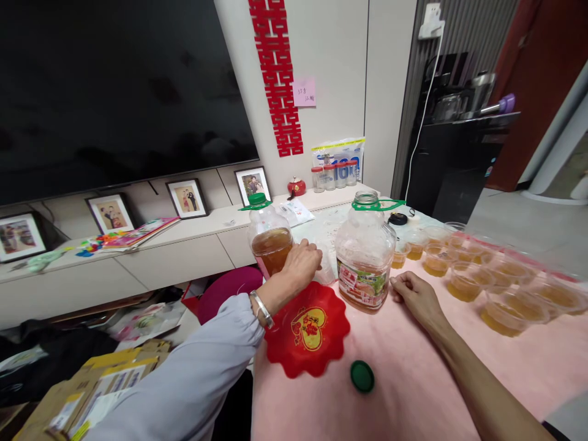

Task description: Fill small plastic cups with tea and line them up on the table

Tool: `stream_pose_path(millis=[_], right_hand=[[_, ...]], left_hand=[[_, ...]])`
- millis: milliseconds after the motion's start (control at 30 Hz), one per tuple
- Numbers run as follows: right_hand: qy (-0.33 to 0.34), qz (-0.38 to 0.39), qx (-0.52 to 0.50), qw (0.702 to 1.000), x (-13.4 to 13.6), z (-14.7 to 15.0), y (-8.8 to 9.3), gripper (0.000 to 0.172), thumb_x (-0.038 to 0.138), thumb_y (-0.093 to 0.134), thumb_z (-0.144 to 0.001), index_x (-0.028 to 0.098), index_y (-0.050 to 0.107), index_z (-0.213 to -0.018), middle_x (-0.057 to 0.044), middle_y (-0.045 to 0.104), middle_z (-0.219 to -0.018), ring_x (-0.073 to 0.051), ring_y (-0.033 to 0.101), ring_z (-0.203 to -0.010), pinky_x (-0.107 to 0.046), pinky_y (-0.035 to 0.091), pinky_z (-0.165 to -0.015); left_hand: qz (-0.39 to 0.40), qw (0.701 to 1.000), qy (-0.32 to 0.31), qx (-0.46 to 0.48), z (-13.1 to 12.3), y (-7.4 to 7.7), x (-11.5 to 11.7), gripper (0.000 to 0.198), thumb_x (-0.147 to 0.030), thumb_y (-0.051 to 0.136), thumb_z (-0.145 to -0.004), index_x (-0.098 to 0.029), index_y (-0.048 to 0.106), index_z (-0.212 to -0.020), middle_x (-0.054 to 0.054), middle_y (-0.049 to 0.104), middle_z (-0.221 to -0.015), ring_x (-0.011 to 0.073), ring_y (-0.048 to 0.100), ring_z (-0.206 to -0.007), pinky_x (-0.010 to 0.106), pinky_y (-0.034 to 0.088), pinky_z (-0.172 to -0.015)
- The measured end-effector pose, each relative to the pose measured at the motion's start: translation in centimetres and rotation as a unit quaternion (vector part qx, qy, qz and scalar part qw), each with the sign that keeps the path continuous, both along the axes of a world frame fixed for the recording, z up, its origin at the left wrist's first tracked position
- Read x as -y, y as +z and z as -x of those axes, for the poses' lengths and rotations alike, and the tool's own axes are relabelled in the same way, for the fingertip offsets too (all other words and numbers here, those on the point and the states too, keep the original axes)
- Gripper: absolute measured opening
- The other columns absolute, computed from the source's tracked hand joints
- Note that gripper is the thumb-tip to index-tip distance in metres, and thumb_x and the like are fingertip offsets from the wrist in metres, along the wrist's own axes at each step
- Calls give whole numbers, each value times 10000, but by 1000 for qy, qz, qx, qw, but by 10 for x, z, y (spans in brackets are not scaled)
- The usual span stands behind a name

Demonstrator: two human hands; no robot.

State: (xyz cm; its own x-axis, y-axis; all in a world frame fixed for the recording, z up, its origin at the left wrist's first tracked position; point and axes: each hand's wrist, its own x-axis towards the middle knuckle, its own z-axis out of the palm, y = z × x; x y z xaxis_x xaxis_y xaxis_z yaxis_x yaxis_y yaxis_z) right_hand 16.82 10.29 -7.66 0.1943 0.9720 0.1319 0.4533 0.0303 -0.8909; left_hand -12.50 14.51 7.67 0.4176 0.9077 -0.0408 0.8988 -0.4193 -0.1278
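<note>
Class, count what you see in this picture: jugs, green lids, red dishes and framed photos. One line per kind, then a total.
Jugs: 2
Green lids: 2
Red dish: 1
Framed photos: 4
Total: 9

wall: pale panels with a dark seam, red paper-cut strip, pink note | screen: large dark television, faint reflections | below: long white cabinet, drawer fronts, framed photos standing on top | right: grey ribbed panelling, white socket, black cabinet | far right: reddish-brown door | floor: smooth, pale grey
</note>
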Motion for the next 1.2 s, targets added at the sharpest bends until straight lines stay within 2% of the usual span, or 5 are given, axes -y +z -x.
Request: stream_pose_path(millis=[233, 467, 1000, 1100, 1200], right_hand=[[-5, 5, 7, 1000, -1, 0, -1, 335, 453, 633, -1050, 160, 622, -889, 35, 602, -763, -119, 599, -676, -291, 544, -712], [-7, 13, 11, 1000, -1, 0, -1, 304, 418, 635, -1054, 155, 628, -903, 33, 608, -776, -115, 604, -681, -287, 555, -711], [-2, 6, 4, 1000, -2, -1, -1, 291, 400, 632, -1059, 154, 626, -904, 34, 605, -774, -112, 602, -677, -282, 554, -704], [-6, 8, 5, 1000, -2, -1, -1, 277, 381, 648, -1051, 152, 627, -896, 36, 605, -772, -110, 601, -676, -275, 553, -693], [-8, 8, 4, 1000, -2, -2, -1, 272, 374, 654, -1047, 152, 626, -893, 35, 606, -775, -109, 601, -677, -271, 553, -688]], left_hand=[[-18, 1000, -7, -24, -2, 7, 4, 236, -242, 507, -1002, -139, 701, -1090, 102, 680, -1155, 247, 562, -1208, 434, 472, -1019], [-36, 999, -20, -20, -1, 19, 10, 285, -212, 493, -978, -110, 723, -1112, 165, 695, -1173, 325, 537, -1209, 442, 451, -940], [-80, 997, 5, 13, 8, 60, 38, 261, -228, 496, -986, -120, 723, -1056, 135, 702, -1152, 311, 535, -1161, 428, 456, -921], [-70, 997, 4, 21, 15, 59, 45, 249, -251, 511, -981, -136, 723, -1039, 117, 701, -1135, 303, 533, -1153, 424, 454, -931], [-41, 999, 1, 24, 22, 49, 57, 229, -250, 511, -974, -154, 719, -988, 96, 700, -1107, 280, 547, -1097, 414, 453, -914]])
